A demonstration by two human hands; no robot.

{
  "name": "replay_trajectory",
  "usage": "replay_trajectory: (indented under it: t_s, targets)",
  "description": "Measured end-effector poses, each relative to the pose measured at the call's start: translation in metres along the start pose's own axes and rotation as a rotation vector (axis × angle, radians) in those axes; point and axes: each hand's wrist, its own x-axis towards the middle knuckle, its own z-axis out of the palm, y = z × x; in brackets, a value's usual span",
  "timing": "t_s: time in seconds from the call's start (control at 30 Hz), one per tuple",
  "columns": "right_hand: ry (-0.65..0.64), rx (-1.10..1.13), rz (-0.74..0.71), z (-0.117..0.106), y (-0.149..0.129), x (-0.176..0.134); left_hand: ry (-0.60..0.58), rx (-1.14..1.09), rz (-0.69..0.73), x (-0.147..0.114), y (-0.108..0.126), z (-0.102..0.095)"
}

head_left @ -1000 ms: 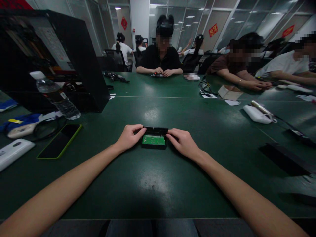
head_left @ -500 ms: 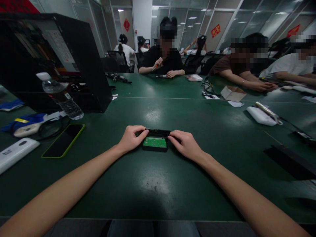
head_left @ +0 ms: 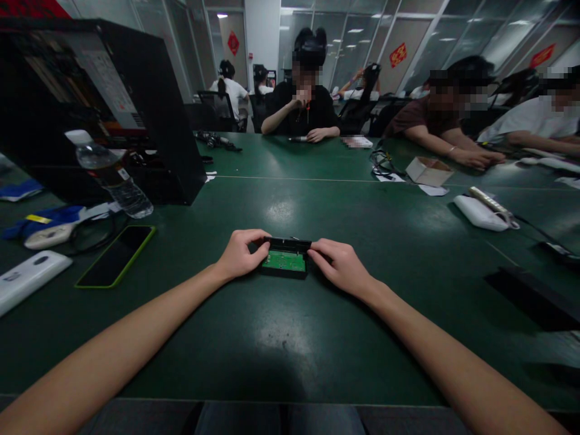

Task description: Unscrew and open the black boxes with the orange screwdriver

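Note:
A small black case (head_left: pixel 284 273) rests on the green table in front of me, with a green circuit board (head_left: pixel 285 260) inside it. Along its far side a black panel (head_left: pixel 290 243) stands tilted up behind the board. My left hand (head_left: pixel 244 254) pinches the panel's left end between thumb and fingers. At the right end, my right hand (head_left: pixel 338 261) grips the same panel with thumb and forefinger. The fingertips partly hide both ends of the panel.
To the left are a phone (head_left: pixel 116 256), a white device (head_left: pixel 31 279), a water bottle (head_left: pixel 111 175) and a large black computer case (head_left: pixel 176 121). A white object (head_left: pixel 480 212) and a dark block (head_left: pixel 534 299) lie right. A person (head_left: pixel 301 115) sits opposite.
The panel has shifted slightly at its left end, and my left thumb has slid a little left and down. Across the table, the person's raised hand has moved up nearer the face.

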Motion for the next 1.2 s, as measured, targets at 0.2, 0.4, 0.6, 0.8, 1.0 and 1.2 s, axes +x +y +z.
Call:
replay_trajectory:
  t_s: [0.2, 0.4, 0.6, 0.8, 1.0, 1.2]
  targets:
    - [-0.022, -0.01, 0.009, 0.001, 0.0, -0.001, -0.025, 0.0, 0.004, 0.001, 0.0, -0.001]
    - [-0.034, 0.006, 0.02, 0.0, 0.0, 0.0, -0.073, -0.005, -0.002, 0.002, 0.001, -0.001]
    - [-0.011, -0.003, 0.044, 0.001, 0.001, -0.002, -0.13, -0.086, -0.132, 0.005, 0.0, -0.001]
    - [-0.004, -0.034, 0.032, 0.008, -0.011, -0.002, -0.05, -0.463, -0.393, 0.009, -0.013, 0.001]
    - [-0.145, -0.135, -0.05, 0.015, -0.024, -0.001, 0.08, -0.653, -0.549, 0.01, -0.024, 0.003]
    - [-0.11, -0.152, -0.151, -0.006, -0.029, 0.0, 0.102, -0.669, -0.569, 0.01, -0.028, 0.003]
